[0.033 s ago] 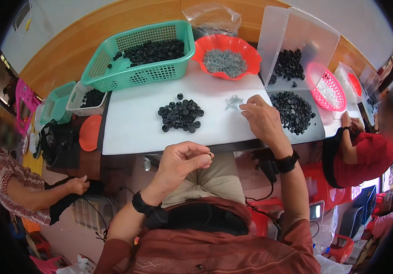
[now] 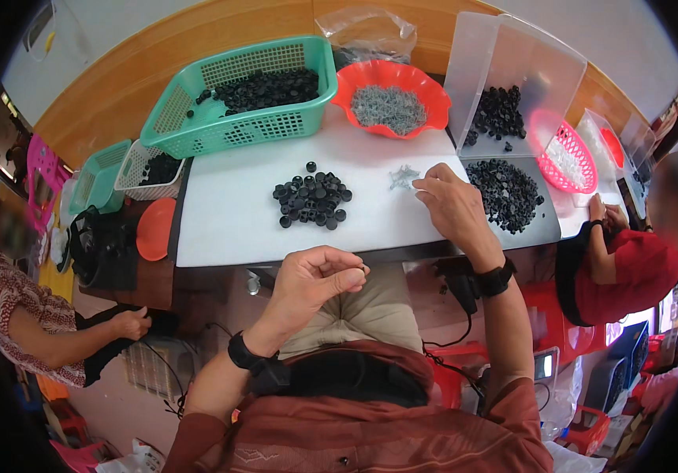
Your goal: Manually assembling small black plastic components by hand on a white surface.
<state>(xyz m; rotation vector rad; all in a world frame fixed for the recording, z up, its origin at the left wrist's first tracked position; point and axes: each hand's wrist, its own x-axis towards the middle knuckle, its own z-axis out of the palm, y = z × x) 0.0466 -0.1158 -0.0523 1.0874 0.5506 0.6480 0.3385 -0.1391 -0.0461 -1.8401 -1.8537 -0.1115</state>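
Note:
My left hand [image 2: 317,282] is raised just off the near table edge, thumb and forefinger pinched. Something small and dark shows at those fingertips, too hidden to name. My right hand [image 2: 453,206] reaches over the white work surface [image 2: 236,240], its fingers curled in a pinch beside a small pile of grey screws [image 2: 404,176]. Whether a screw is between those fingertips cannot be made out. Left of this pile lies a heap of small round black plastic parts [image 2: 311,199]. A red scalloped bowl [image 2: 345,101] full of similar grey screws stands behind.
A green basket [image 2: 232,135] of black parts stands at the back left. On the right are a clear plastic bin [image 2: 473,59], loose black pieces [image 2: 504,193] and a pink basket [image 2: 548,162]. Other people sit on both sides, one in a red shirt [image 2: 631,272].

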